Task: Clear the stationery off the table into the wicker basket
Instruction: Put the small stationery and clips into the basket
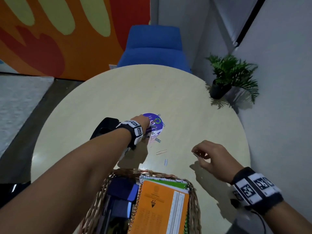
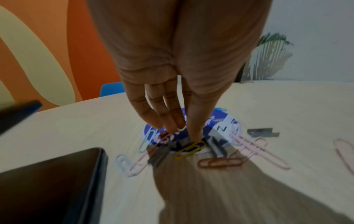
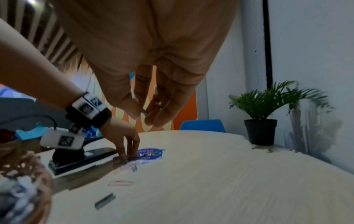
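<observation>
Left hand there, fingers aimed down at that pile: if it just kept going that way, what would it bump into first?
The left hand would probably meet the yellow paper clip and grey staple strips lying on the round purple sticker; its fingers look at or nearly touching them already.

We see coloured paper clips point(image 2: 220, 162) and grey staple strips point(image 2: 262, 132) scattered flat on and beside the round purple sticker point(image 1: 154, 121); nearer us, the wicker basket point(image 1: 192, 196) holds an orange notebook point(image 1: 160, 206).

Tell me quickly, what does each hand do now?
Left hand: fingertips pinching at the paper clips, grasp unclear.
Right hand: pinching a small metal piece.
</observation>
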`<state>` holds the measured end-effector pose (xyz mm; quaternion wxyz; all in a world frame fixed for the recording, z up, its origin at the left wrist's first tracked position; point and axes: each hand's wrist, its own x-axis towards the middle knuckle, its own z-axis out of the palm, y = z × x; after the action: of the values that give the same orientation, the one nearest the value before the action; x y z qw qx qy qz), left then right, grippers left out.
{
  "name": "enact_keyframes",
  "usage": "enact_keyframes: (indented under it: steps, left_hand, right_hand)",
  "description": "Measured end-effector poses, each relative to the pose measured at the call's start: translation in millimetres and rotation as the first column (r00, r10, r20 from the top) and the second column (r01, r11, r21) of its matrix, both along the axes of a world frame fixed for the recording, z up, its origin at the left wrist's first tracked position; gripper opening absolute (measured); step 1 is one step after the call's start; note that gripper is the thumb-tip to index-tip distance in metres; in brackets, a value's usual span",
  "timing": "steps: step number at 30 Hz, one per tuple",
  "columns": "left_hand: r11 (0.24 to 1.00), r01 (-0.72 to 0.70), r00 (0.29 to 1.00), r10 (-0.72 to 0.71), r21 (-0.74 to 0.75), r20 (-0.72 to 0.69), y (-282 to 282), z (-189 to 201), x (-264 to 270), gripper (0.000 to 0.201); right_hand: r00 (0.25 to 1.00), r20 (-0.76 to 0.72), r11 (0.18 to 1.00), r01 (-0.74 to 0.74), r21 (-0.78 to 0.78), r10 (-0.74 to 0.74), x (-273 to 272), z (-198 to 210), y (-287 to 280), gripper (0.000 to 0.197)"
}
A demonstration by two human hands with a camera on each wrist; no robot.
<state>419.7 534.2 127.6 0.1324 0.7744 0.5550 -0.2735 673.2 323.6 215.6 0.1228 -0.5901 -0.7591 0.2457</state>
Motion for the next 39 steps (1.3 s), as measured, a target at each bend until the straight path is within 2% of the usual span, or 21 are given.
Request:
enact_keyframes:
  steps: [2,5,8,10,11,17,22,25,28,31,33,36,39]
  left_hand:
    - [0.999,0.036,0.999,-0.036,-0.004,-0.038,2,-7,-4,0.023]
    - [0.997,0.071,0.996,-0.071,-0.009,-0.06,-2,6,-7,0.024]
    - [0.997,0.074,0.996,-0.074,-0.014,-0.051,4,-3,-16,0.024]
    - [0.996,0.091,0.996,-0.091,0.014,-0.025,6,-10,-23,0.023]
    - [0.994,0.106,0.994,-0.106,0.031,-0.009,-1,0,-23,0.021]
    - [0.994,0.01,0.965,-0.038,0.108,0.259,-39,56,-32,0.024]
    - [0.998,-0.009,0.847,-0.029,0.069,0.531,-110,101,-70,0.011]
    - [0.999,0.01,0.793,0.02,-0.047,0.609,-166,108,-103,0.004]
    - [0.995,0.028,0.809,0.037,-0.1,0.586,-218,105,-127,0.005]
    - [0.989,0.059,0.827,0.029,-0.137,0.562,-264,97,-139,0.014]
    - [0.976,0.121,0.85,-0.007,-0.182,0.527,-285,95,-139,0.016]
    - [0.967,0.174,0.861,-0.056,-0.189,0.505,-287,97,-134,0.02]
    - [0.992,0.128,0.858,-0.105,-0.012,0.503,-249,109,-121,0.02]
  right_hand:
    - [0.998,-0.063,1.0,0.016,0.016,-0.015,4,10,-18,0.021]
    - [0.982,-0.188,1.0,-0.002,0.016,0.005,-8,25,-44,0.015]
    - [0.967,-0.238,0.993,-0.107,-0.043,0.094,-41,32,-67,0.013]
    - [0.96,-0.213,0.979,-0.197,-0.058,0.181,-69,28,-78,0.016]
    - [0.952,-0.193,0.966,-0.254,-0.058,0.239,-82,23,-82,0.018]
    - [0.905,-0.148,0.894,-0.42,-0.157,0.4,-151,4,-85,0.024]
    - [0.897,-0.136,0.869,-0.441,-0.224,0.42,-187,-4,-86,0.022]
    - [0.891,-0.168,0.847,-0.453,-0.278,0.421,-190,-5,-83,0.031]
    - [0.941,-0.173,0.907,-0.329,-0.262,0.291,-173,-1,-70,0.029]
    - [0.983,-0.116,0.968,-0.162,-0.19,0.141,-137,-4,-40,0.025]
    - [0.996,-0.008,0.983,-0.091,-0.162,0.091,-114,-6,-14,0.024]
    - [0.941,0.266,0.967,-0.162,-0.197,0.211,-94,-14,19,0.024]
    - [0.818,0.419,0.919,-0.332,-0.213,0.393,-91,-26,35,0.028]
